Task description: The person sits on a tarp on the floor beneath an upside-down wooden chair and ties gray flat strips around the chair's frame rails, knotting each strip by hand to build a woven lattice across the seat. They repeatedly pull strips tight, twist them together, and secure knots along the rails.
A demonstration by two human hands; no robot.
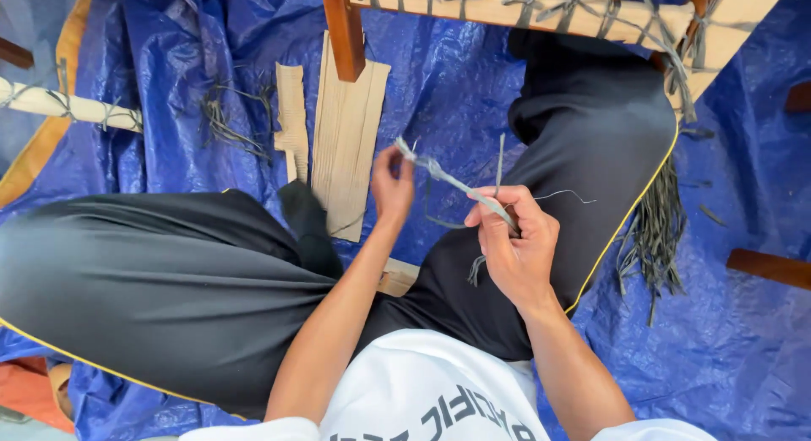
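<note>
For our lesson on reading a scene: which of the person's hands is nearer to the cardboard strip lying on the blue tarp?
Left. The left hand is right beside the cardboard strip; the right hand is farther off, over the black trouser leg.

A blue plastic tarpaulin [473, 78] covers the floor. On the tarpaulin, a flat brown cardboard strip [346, 145] lies under the wooden frame leg [344, 31]. Left of the cardboard lies a loose bundle of grey cords [224, 120]; far to its right, another grey cord bundle [655, 230]. Just right of the cardboard, both hands stretch a grey twisted cord [448, 181] above the tarpaulin.
</note>
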